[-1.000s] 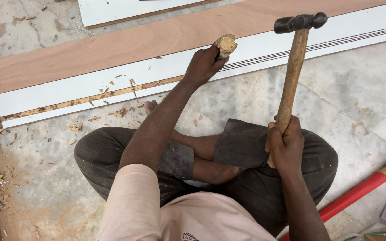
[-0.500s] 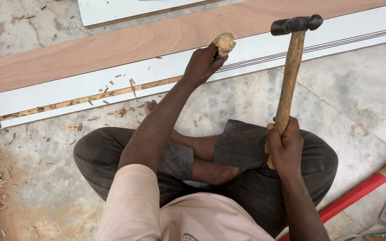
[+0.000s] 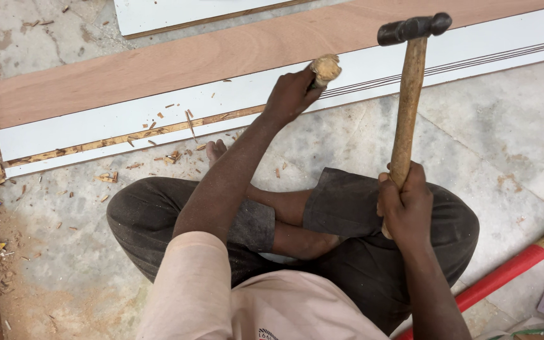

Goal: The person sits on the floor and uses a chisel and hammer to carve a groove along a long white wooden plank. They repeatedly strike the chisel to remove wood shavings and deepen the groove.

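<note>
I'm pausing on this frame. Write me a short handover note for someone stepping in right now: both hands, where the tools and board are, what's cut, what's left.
Left hand: gripping a chisel with a frayed wooden handle, set on the white board.
Right hand: holding the hammer raised, head clear of the chisel.
Done: a groove chipped open along the board, left of the chisel; wood chips scattered on the floor.
Left: the scored lines right of the chisel look uncut.
</note>
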